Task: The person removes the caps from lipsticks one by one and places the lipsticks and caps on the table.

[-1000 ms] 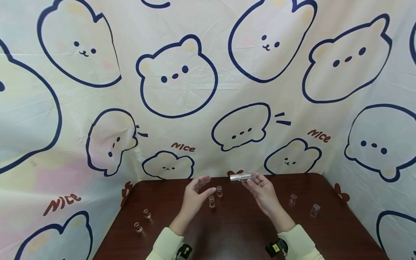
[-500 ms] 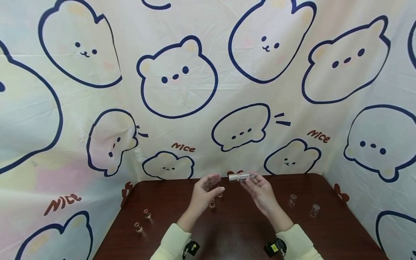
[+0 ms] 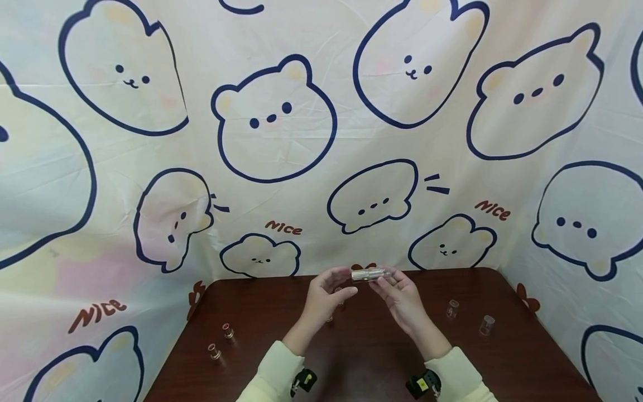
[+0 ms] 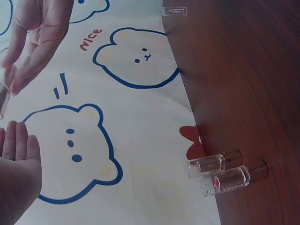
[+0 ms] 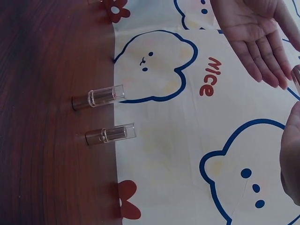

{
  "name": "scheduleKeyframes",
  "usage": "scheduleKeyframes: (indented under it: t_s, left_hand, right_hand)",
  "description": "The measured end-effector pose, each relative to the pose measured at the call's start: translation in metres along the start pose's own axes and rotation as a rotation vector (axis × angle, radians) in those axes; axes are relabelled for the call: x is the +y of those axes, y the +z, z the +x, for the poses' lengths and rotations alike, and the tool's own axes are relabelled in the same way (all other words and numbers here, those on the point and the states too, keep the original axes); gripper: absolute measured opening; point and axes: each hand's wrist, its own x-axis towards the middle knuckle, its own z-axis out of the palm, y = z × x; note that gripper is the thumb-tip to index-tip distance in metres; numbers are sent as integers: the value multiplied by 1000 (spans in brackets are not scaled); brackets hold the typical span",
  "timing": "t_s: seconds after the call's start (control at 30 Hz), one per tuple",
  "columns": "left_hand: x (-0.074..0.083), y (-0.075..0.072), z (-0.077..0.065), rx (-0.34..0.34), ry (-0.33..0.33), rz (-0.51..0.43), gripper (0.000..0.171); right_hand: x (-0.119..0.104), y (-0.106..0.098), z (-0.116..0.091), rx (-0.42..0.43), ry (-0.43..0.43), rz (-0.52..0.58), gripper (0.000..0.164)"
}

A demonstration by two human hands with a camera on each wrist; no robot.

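My right hand [image 3: 402, 296] holds what looks like a lipstick tube [image 3: 365, 274] by its clear end, thumb and fingers around it. The tube lies roughly level above the far table edge, its silver end pointing left. Close to that silver end is my left hand [image 3: 326, 293], thumb apart and fingers extended; in the left wrist view its fingertips [image 4: 21, 129] sit just below the tube, and contact is unclear. Behind the left hand, two upright clear-capped lipsticks [image 4: 232, 180] are mostly hidden in the head view.
Two short uncapped tube bases [image 3: 214, 352] stand on the left of the dark wooden table [image 3: 372, 357]. On its right are two clear caps [image 3: 486, 325]. A cartoon-printed cloth [image 3: 271, 139] hangs behind and along the sides.
My left hand has moved right, up to the silver end of the lipstick tube, covering more of the two middle lipsticks. My right hand and its tube have hardly moved.
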Motion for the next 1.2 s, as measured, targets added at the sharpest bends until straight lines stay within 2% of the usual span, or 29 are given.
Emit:
scheduleKeyframes:
  t_s: [0.13,0.3,0.43,0.57,0.83,1.0,1.2]
  left_hand:
    - [-15,2,5,12,-8,13,40]
    - [2,9,2,-16,-4,15,37]
    - [13,13,0,-26,18,30,36]
    - [15,15,-1,-18,26,46,33]
    - [14,16,1,-20,49,34,28]
    - [15,16,1,-10,39,51,26]
    - [16,16,0,15,42,72,24]
  right_hand:
    - [1,0,0,3,7,8,28]
    - [2,1,-1,-10,0,3,36]
    - [2,2,0,-12,-5,-5,33]
    - [2,2,-1,-13,-3,-4,31]
    - [1,3,-2,-5,16,4,41]
    - [2,4,-2,1,14,-6,44]
    - [3,5,-3,6,-10,-29,39]
